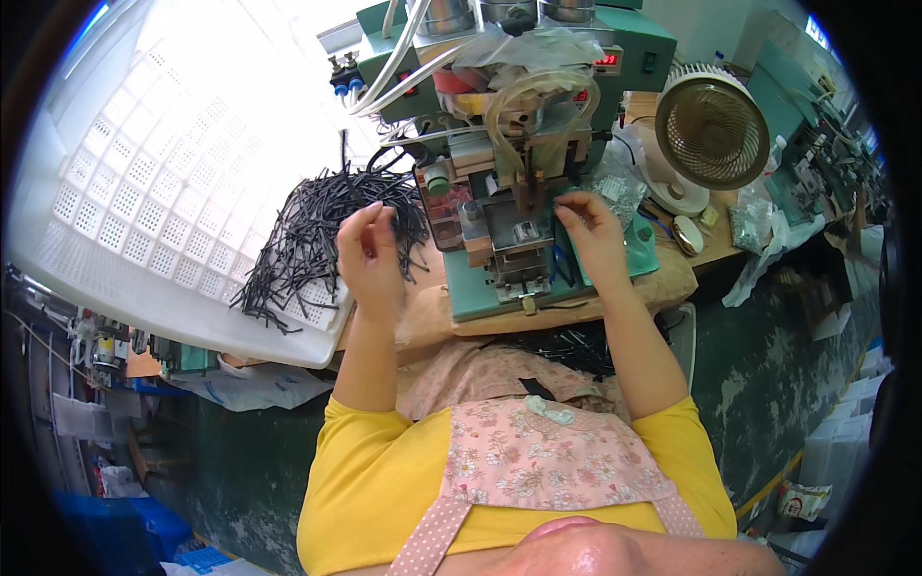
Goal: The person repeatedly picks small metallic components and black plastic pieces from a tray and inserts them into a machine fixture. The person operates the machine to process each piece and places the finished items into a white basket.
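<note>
My left hand (373, 252) is raised at the edge of a pile of short black cable pieces (317, 235), fingers pinched together on a thin black piece. My right hand (594, 235) reaches to the front of a green bench machine (519, 144), its fingertips pinched at the metal fixture (525, 235) in the machine's middle; what it holds is too small to tell. The cable pile lies in a tilted white perforated tray (144, 211) to my left. More black pieces (567, 348) lie in my lap on a floral apron.
A small desk fan (709, 130) stands right of the machine. Clear tubes (413, 67) loop from the machine's top. Plastic bags (768, 235) and small parts lie at the right bench edge. Another green machine (807, 134) stands far right. Blue and white crates sit on the floor.
</note>
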`<action>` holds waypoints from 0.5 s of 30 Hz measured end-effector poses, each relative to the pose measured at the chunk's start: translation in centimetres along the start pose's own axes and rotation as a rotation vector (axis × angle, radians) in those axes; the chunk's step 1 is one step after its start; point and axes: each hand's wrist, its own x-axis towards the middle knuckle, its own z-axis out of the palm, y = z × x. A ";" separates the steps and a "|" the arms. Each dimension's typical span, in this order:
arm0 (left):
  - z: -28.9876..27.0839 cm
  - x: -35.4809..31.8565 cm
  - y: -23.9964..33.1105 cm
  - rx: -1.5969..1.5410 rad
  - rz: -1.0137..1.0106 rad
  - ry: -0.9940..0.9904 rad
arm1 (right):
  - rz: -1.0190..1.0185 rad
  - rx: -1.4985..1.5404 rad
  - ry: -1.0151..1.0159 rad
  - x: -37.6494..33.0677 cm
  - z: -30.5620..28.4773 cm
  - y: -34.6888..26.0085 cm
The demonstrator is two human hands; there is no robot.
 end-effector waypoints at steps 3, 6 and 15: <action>2.5 0.2 3.4 -0.284 -0.129 -0.161 | -0.057 -0.123 -0.035 -0.4 0.9 -0.2; 3.2 1.3 4.6 -0.380 -0.376 -0.355 | -0.120 -0.199 -0.016 -0.8 1.9 0.2; 4.5 -0.9 3.7 -0.245 -0.178 -0.336 | 0.012 0.030 -0.036 -0.3 2.6 1.7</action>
